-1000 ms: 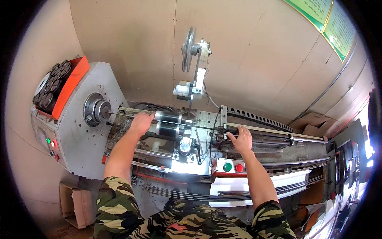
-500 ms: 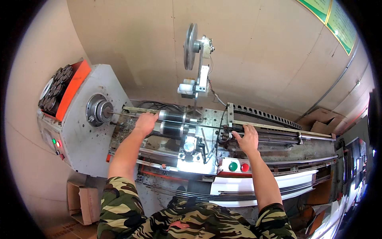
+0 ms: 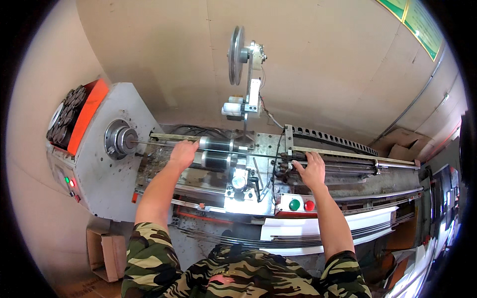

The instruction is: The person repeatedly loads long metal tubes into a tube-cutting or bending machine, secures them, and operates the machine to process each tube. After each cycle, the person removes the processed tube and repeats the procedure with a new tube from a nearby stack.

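Observation:
A long thin metal rod [image 3: 261, 155] runs across the machine from the round chuck [image 3: 121, 139] on the left to the tailstock [image 3: 284, 166] on the right. My left hand [image 3: 183, 153] is closed around the rod, just left of two dark rollers [image 3: 217, 145] with silver ends; its fingertips are partly hidden. At the tailstock, my right hand [image 3: 313, 170] rests over the metal bars with thumb and fingers apart. What lies under its palm is hidden.
A grey headstock [image 3: 107, 184] with an orange-edged tray stands left. Behind the bed rises a post with a grooved wheel [image 3: 236, 55]. Green and red buttons [image 3: 301, 204] sit at the front, above loose rods [image 3: 258, 244] and white sheeting [image 3: 343, 226]. A cardboard box [image 3: 113, 257] stands lower left.
My right hand has moved slightly right along the tailstock, its thumb now further from the rod. My left hand keeps its hold on the rod. The whole view has shifted a little.

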The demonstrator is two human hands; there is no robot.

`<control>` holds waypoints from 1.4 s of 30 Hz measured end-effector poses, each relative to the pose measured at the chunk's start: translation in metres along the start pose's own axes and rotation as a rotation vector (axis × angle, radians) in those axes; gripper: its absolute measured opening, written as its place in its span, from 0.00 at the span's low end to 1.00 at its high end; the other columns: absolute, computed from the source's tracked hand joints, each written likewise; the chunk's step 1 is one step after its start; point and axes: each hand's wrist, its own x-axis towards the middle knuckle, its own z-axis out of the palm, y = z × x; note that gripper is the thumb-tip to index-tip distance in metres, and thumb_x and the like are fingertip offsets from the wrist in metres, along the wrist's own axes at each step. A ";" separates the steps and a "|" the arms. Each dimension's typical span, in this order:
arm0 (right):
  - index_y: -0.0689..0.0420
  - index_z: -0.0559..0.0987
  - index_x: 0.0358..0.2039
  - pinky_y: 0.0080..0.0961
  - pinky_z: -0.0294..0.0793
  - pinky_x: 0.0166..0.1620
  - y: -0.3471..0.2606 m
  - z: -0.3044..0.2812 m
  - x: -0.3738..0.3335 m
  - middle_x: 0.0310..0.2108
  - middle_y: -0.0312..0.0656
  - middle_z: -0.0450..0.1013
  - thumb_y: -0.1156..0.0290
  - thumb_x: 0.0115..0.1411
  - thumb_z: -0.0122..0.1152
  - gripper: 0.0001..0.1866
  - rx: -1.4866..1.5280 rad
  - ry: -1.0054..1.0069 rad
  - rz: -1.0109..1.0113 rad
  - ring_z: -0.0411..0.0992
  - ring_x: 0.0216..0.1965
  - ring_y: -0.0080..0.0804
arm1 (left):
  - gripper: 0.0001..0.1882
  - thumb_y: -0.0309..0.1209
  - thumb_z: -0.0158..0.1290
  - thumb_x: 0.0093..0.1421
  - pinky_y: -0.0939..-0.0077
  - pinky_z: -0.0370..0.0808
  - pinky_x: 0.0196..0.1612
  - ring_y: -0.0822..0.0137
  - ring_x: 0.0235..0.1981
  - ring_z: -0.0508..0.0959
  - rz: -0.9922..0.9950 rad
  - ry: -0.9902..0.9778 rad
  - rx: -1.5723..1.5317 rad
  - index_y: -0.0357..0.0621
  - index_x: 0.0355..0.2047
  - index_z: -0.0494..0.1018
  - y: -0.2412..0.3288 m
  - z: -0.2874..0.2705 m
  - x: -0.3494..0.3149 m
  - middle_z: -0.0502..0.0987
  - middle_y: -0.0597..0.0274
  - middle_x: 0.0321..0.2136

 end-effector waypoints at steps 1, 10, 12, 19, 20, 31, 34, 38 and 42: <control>0.65 0.77 0.52 0.45 0.58 0.66 0.001 0.001 0.001 0.58 0.57 0.69 0.41 0.57 0.63 0.38 0.004 -0.002 0.002 0.62 0.64 0.53 | 0.12 0.25 0.46 0.57 0.54 0.73 0.45 0.50 0.40 0.77 0.007 0.017 -0.005 0.41 0.42 0.73 0.000 0.001 0.001 0.79 0.51 0.33; 0.65 0.77 0.51 0.45 0.59 0.65 0.001 0.002 0.003 0.58 0.57 0.70 0.41 0.57 0.62 0.37 -0.017 -0.014 -0.002 0.63 0.63 0.53 | 0.17 0.26 0.45 0.58 0.55 0.73 0.45 0.51 0.40 0.77 0.010 0.006 0.002 0.41 0.48 0.73 -0.001 0.008 0.003 0.80 0.50 0.33; 0.66 0.77 0.50 0.45 0.60 0.65 0.001 0.002 0.002 0.57 0.57 0.70 0.42 0.57 0.63 0.37 -0.032 -0.005 -0.002 0.64 0.63 0.53 | 0.14 0.26 0.45 0.58 0.55 0.73 0.45 0.52 0.40 0.78 0.004 0.036 0.002 0.42 0.44 0.74 0.001 0.009 0.004 0.80 0.52 0.32; 0.65 0.79 0.48 0.43 0.62 0.64 0.000 0.003 0.005 0.55 0.55 0.71 0.43 0.55 0.65 0.35 -0.034 0.002 -0.019 0.65 0.62 0.51 | 0.16 0.25 0.46 0.57 0.56 0.73 0.44 0.52 0.40 0.78 0.036 0.052 -0.004 0.43 0.46 0.74 -0.002 0.016 0.003 0.80 0.53 0.32; 0.64 0.79 0.48 0.43 0.62 0.64 0.000 0.003 0.005 0.55 0.55 0.72 0.43 0.55 0.65 0.35 -0.035 0.011 -0.019 0.65 0.61 0.51 | 0.15 0.25 0.46 0.56 0.55 0.73 0.44 0.50 0.40 0.78 0.045 0.062 -0.021 0.43 0.45 0.73 0.000 0.014 0.004 0.80 0.52 0.32; 0.64 0.77 0.52 0.43 0.59 0.66 -0.004 0.005 0.005 0.59 0.55 0.68 0.41 0.56 0.63 0.38 -0.056 -0.031 0.043 0.62 0.64 0.50 | 0.15 0.24 0.48 0.54 0.55 0.73 0.44 0.51 0.39 0.78 0.030 0.041 0.001 0.42 0.43 0.73 -0.003 0.022 0.007 0.79 0.53 0.31; 0.64 0.77 0.53 0.43 0.58 0.67 -0.003 0.006 0.006 0.60 0.55 0.68 0.41 0.57 0.62 0.38 -0.045 -0.052 0.061 0.61 0.65 0.49 | 0.15 0.24 0.47 0.55 0.56 0.74 0.44 0.52 0.40 0.78 0.019 0.050 -0.006 0.42 0.44 0.74 0.000 0.021 0.006 0.80 0.54 0.32; 0.64 0.78 0.50 0.43 0.63 0.63 0.000 0.010 0.005 0.55 0.55 0.72 0.42 0.57 0.64 0.36 -0.102 0.037 -0.013 0.66 0.60 0.51 | 0.18 0.24 0.47 0.56 0.56 0.74 0.45 0.53 0.39 0.78 0.031 0.003 0.015 0.42 0.47 0.74 -0.005 0.027 0.008 0.80 0.54 0.32; 0.64 0.77 0.52 0.42 0.59 0.66 -0.001 0.004 0.006 0.58 0.55 0.69 0.41 0.57 0.62 0.38 -0.091 -0.038 0.041 0.62 0.64 0.50 | 0.17 0.25 0.46 0.56 0.56 0.74 0.45 0.52 0.39 0.78 0.047 0.035 -0.021 0.43 0.46 0.74 -0.003 0.032 0.008 0.79 0.54 0.32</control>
